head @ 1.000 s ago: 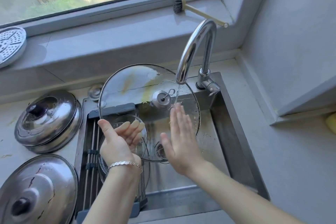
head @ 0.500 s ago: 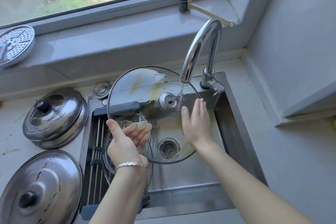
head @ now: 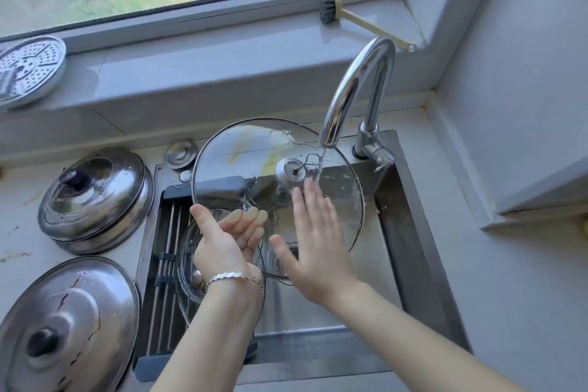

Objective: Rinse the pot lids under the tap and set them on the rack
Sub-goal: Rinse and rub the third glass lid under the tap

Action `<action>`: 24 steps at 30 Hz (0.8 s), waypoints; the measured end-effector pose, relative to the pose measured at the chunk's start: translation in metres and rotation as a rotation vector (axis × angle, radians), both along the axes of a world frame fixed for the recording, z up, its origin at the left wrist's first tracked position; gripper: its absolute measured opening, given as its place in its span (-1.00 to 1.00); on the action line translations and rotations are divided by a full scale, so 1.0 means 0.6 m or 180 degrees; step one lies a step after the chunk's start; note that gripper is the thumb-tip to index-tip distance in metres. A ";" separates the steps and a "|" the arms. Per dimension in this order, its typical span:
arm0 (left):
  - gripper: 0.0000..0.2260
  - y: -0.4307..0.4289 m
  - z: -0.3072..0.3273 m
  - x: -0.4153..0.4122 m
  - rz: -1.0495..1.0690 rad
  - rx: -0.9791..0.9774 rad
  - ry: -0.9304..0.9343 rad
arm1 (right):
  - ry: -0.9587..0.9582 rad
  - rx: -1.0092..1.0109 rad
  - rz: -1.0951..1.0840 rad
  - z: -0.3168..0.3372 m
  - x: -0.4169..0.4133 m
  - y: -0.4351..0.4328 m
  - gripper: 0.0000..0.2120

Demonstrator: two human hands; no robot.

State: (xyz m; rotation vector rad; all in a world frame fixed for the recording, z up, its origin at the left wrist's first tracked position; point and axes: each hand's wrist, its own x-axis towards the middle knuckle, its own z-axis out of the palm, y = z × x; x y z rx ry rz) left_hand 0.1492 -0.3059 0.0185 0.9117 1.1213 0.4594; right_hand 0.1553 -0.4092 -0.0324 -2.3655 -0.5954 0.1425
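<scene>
A large glass lid (head: 248, 162) with yellowish smears stands tilted over the sink, its metal knob fitting facing me. My left hand (head: 222, 245) pinches its lower left rim, thumb in front and fingers behind the glass. My right hand (head: 315, 248) lies flat on the glass below the fitting, fingers straight. Water runs from the chrome tap (head: 356, 89) onto the lid just above my right fingertips. A smaller glass lid (head: 187, 264) lies on the roll-up rack (head: 165, 264) over the sink's left side, partly hidden by my left wrist.
Two steel lids (head: 95, 197) (head: 63, 328) sit on the counter left of the sink (head: 413, 232). A perforated steamer plate (head: 28, 70) and a dish brush (head: 331, 11) lie on the window sill. A small metal plug cap (head: 180, 153) sits behind the rack.
My right hand slid up and right across the glass toward the water, then back down and left. My left hand kept its hold on the rim.
</scene>
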 end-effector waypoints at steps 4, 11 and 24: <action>-0.49 0.011 0.003 -0.023 -0.0214 0.0068 0.0113 | 0.0665 -0.0038 -0.0695 -0.025 0.081 -0.032 -0.32; -0.48 0.016 0.002 -0.054 -0.0897 0.0375 0.0307 | 0.0177 -0.0038 0.0380 0.016 0.158 -0.020 -0.43; -0.49 0.009 -0.010 -0.052 -0.0995 0.0190 0.0507 | 0.0425 0.0110 0.1197 -0.005 0.138 -0.032 -0.46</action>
